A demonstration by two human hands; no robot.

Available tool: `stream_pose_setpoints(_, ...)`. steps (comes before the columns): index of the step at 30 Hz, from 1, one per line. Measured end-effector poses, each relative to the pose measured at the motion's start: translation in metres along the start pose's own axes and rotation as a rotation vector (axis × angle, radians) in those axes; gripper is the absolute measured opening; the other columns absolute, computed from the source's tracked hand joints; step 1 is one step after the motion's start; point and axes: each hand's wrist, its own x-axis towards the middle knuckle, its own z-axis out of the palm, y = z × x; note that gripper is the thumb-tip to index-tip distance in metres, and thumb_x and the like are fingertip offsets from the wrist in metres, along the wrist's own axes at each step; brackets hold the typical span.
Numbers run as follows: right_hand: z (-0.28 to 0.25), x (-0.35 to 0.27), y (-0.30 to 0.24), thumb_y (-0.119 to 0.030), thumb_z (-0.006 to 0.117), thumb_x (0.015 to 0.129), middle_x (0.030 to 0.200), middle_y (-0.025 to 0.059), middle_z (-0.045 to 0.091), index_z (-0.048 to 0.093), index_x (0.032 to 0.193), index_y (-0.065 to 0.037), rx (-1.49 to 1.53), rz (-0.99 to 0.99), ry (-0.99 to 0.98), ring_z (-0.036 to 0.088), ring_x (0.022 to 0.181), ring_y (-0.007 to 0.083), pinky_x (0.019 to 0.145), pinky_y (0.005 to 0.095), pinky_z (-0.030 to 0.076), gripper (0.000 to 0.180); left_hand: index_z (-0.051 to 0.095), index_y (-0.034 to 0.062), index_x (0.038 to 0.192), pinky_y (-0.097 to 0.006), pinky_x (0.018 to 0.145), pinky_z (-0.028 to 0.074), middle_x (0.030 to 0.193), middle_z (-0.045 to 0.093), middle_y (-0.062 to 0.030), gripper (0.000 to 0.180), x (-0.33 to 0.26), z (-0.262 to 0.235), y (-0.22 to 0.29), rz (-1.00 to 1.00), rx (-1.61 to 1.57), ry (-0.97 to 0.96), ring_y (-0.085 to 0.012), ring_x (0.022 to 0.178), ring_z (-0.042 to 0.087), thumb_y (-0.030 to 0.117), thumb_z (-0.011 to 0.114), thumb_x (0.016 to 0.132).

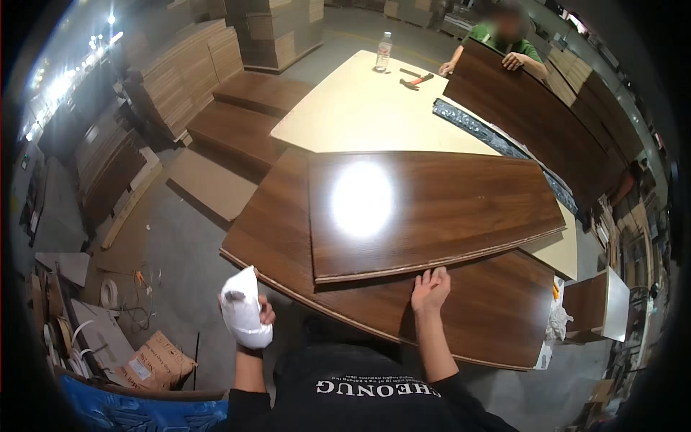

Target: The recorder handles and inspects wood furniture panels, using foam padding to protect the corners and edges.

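Note:
My left hand (265, 311) is closed around a soft-looking white bag-like bundle (243, 309) with a grey spot, held off the left front edge of the lower panel. An upper brown wood-grain panel (446, 209) lies askew over a larger lower brown panel (497, 306). My right hand (431, 290), palm turned upward, has its fingertips at the front edge of the upper panel and seems to grip it there; the fingertips are partly hidden. A bright glare spot covers part of the upper panel.
Behind the panels is a cream tabletop (345, 108) with a water bottle (384, 52) and a hammer (416, 82). Across it, another person (504, 39) holds a dark brown panel (525, 108). Stacked boards (191, 79) stand left; a brown paper sack (155, 360) lies lower left.

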Motion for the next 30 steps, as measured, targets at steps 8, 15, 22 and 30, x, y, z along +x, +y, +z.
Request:
stream_pose_setpoints(8,0.022,-0.037,0.033,-0.023,0.057,0.082,0.063,-0.0040,0.039,0.040,0.069,-0.017,-0.043,0.231,-0.069,0.041,0.077,0.0169,0.074,0.0336,0.035,0.023,0.042,0.0171,0.133,-0.042,0.089,0.045,0.106,0.059,-0.0148,0.060,0.083,-0.041,0.039,-0.028,-0.028,-0.048,-0.0320,0.103,0.054,0.055,0.046,0.087)
stream_pose_setpoints(15,0.056,-0.054,0.069,-0.019,0.056,0.080,0.069,-0.0007,0.053,0.052,0.072,-0.012,-0.030,0.271,0.120,0.052,0.080,0.0192,0.078,0.0344,0.041,0.011,0.041,0.0218,0.135,-0.057,0.106,0.021,0.125,0.056,-0.0066,0.062,0.157,-0.066,-0.017,-0.135,-0.101,-0.240,-0.0314,0.131,0.035,0.061,0.038,0.086)
stream_pose_setpoints(22,0.038,-0.029,0.068,-0.027,0.065,0.079,0.066,-0.0019,0.055,0.056,0.077,-0.015,-0.131,0.407,0.166,0.050,0.060,0.0158,0.053,0.0279,0.043,0.015,0.041,0.0104,0.132,-0.058,0.084,0.046,0.118,0.056,-0.0159,0.064,0.181,-0.041,-0.045,-0.032,-0.227,0.003,-0.0402,0.101,0.057,0.056,0.042,0.086)
stream_pose_setpoints(30,0.065,-0.012,0.080,-0.022,0.056,0.089,0.109,0.0111,0.062,0.056,0.110,-0.002,0.218,0.589,-0.192,0.057,0.103,0.0279,0.098,0.0436,0.041,0.028,0.042,0.0159,0.133,-0.058,0.081,0.048,0.123,0.055,-0.0117,0.063,0.202,-0.011,-0.008,-0.219,-0.031,-0.322,-0.0410,0.110,0.053,0.058,0.039,0.086)
